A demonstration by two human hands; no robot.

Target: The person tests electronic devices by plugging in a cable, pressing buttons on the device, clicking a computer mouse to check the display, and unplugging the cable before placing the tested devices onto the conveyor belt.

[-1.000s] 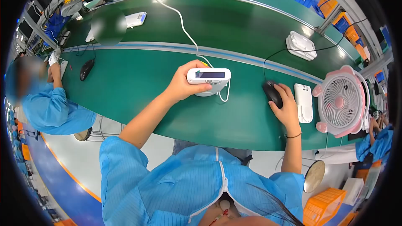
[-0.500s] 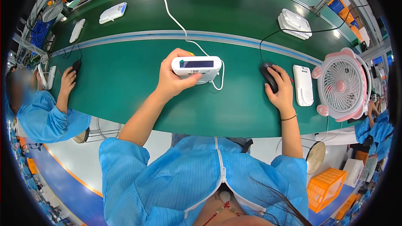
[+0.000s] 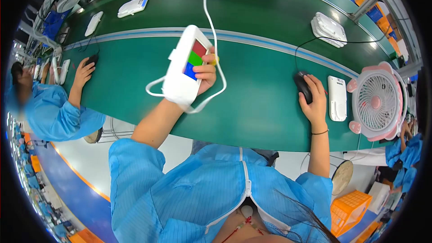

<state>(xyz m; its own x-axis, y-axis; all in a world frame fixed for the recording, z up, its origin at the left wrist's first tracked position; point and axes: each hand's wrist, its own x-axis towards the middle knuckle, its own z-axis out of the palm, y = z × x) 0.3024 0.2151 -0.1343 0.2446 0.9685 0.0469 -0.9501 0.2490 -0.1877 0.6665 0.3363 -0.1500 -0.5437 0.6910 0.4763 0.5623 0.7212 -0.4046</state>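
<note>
A white handheld device (image 3: pixel 182 69) is gripped in my left hand (image 3: pixel 206 75), raised over the green table and tilted. Its screen faces the camera and shows red, green and blue blocks. A white cable (image 3: pixel 216 45) loops around the device and my wrist. My fingers wrap the device's right edge, and a yellow piece shows beside them; my thumb is hidden. On the right, my right hand (image 3: pixel 315 101) rests closed over a black mouse (image 3: pixel 303 87). Just right of that hand, another white device (image 3: pixel 337 98) lies on the table.
A pink and white fan (image 3: pixel 375 102) stands at the right. Stacked white devices (image 3: pixel 329 29) lie at the back right, and two more (image 3: pixel 133 6) (image 3: pixel 94 23) at the back left. A co-worker (image 3: pixel 49 103) sits at the left, one hand on a mouse. An orange crate (image 3: pixel 350 213) is on the floor.
My left hand has turned the device from edge-on to upright and tilted, and its screen now shows colour blocks instead of looking dark. The cable has swung around it. My right hand stays on the mouse.
</note>
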